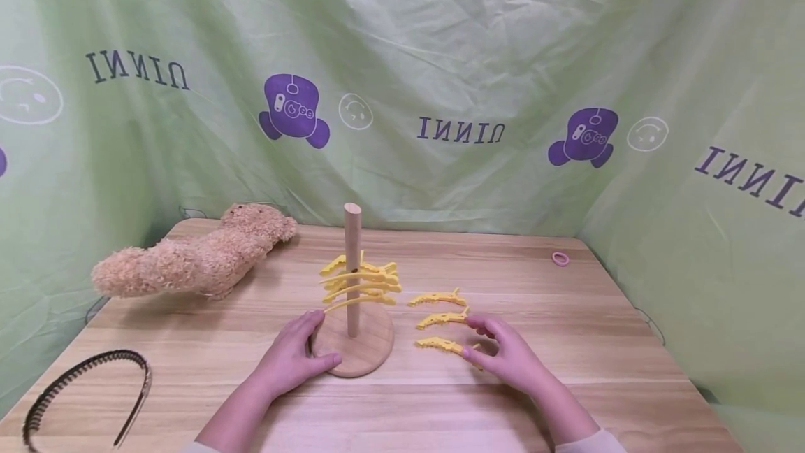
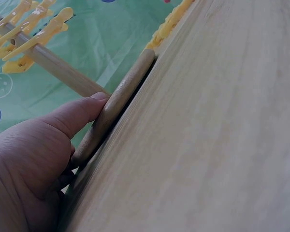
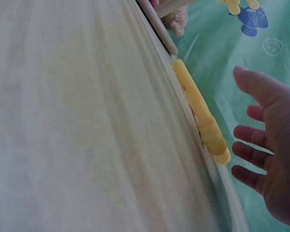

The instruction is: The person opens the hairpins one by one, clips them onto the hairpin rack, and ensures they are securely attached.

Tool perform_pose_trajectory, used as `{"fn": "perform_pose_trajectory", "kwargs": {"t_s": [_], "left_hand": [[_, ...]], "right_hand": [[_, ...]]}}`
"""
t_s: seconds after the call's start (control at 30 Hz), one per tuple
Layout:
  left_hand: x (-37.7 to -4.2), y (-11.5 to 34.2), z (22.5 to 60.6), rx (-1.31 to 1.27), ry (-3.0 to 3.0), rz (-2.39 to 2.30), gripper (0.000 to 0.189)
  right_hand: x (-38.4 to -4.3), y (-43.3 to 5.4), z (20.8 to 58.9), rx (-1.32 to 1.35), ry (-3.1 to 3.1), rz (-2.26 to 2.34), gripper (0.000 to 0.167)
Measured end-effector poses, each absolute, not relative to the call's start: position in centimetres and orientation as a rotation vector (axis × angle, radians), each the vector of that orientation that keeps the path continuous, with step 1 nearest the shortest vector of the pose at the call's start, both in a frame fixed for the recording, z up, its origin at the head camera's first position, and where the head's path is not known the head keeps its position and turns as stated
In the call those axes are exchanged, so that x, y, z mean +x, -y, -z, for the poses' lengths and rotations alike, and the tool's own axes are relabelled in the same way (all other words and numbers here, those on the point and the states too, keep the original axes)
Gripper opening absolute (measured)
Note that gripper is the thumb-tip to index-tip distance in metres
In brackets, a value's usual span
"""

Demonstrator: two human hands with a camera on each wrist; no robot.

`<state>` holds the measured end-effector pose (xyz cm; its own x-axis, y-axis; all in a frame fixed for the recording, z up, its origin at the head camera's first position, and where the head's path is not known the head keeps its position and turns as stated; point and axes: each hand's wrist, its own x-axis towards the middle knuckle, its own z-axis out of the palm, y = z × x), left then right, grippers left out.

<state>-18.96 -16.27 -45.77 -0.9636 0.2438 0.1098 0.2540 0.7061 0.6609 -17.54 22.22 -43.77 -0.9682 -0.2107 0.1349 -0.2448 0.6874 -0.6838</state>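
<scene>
A wooden stand (image 1: 365, 354) with a round base and an upright post stands mid-table. My left hand (image 1: 286, 362) grips the left side of its base, the thumb (image 2: 82, 114) on top and the fingers at the rim. Several yellow hair clips (image 1: 371, 276) are clamped on the post, sticking out to both sides. Right of the stand lie three more yellow hair clips (image 1: 441, 319) in a column. My right hand (image 1: 511, 358) hovers at their right ends, thumb and fingers spread apart around nothing. The right wrist view shows a gap between this hand and a yellow clip (image 3: 198, 108).
A fluffy light-brown plush toy (image 1: 207, 257) lies at the back left. A dark toothed headband (image 1: 82, 369) rests at the front left. Near the back right corner is a small pink ring-shaped band (image 1: 560, 259). Green printed cloth (image 1: 465, 75) hangs around the wooden table (image 1: 604, 362).
</scene>
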Motion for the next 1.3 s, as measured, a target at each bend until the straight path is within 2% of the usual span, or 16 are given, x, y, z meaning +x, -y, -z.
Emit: {"fn": "perform_pose_trajectory", "kwargs": {"t_s": [0.27,0.67,1.03,1.3], "left_hand": [[-19.0,16.3,45.8,-0.422,2.895,1.119,0.092],[-18.9,16.2,45.5,-0.420,2.895,1.124,0.092],[-18.8,16.2,45.6,-0.419,2.889,1.125,0.091],[-18.8,16.2,45.5,-0.406,2.902,1.135,0.092]], "right_hand": [[-17.0,-23.2,44.8,0.370,2.912,-1.045,0.063],[-17.0,-23.9,45.0,0.447,2.937,-0.935,0.040],[-16.8,-23.8,44.8,0.297,2.934,-1.044,0.043],[-16.9,-23.9,43.0,0.255,2.825,-1.178,0.037]]}}
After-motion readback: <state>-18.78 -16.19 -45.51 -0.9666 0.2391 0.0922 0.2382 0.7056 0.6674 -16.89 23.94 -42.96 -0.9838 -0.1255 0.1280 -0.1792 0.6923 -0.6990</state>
